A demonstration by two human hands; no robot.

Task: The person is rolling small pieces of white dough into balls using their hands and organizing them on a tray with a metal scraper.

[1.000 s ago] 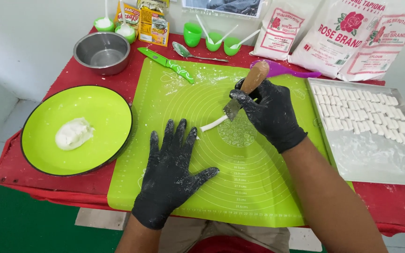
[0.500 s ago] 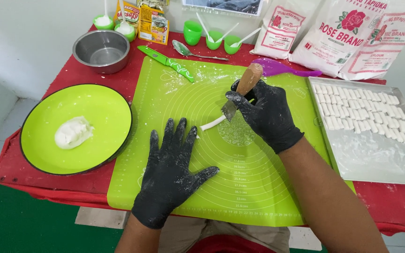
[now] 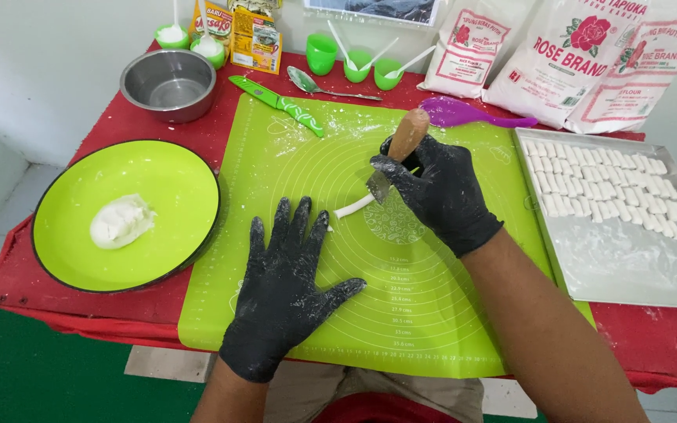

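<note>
Two black-gloved hands work on a green mat [image 3: 432,313]. Left hand [image 3: 284,286] lies flat, fingers spread, tips by a thin white dough rope [image 3: 352,207]. Farther on, right hand [image 3: 440,192] grips a wooden-handled cutter [image 3: 397,153] on the rope's other end.
</note>
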